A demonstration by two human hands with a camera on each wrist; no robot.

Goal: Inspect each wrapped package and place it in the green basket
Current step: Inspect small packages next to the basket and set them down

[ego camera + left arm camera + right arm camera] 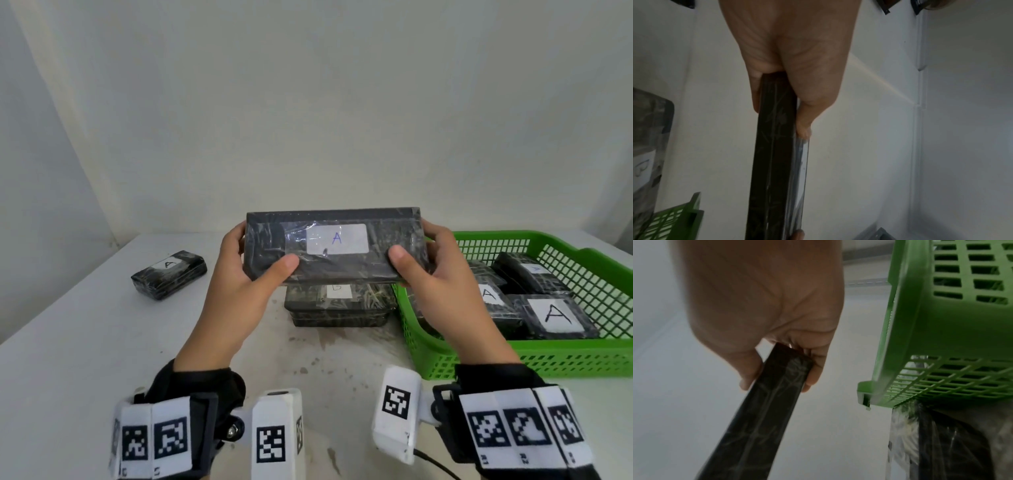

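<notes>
A long, flat black package wrapped in clear plastic film, with a white label marked "A", is held up in the air above the white surface, just left of the green plastic mesh basket. The left hand pinches its left end and the right hand its right end — thumbs on the labelled face, fingers curled behind.

The step in hand looks like inspection. To do it well, keep the pinch at the very ends so the thumbs stay off the label, then turn the package over to check the back and the seams of the film for tears. The wrap is probably slick, so a firm grip matters during the turn.

For placing, the basket already holds several wrapped packages; the free room seems to be at its near left — lower it in flat, clear of the rim. Another stacked package lies below, and a small one sits well apart to the left.
</notes>
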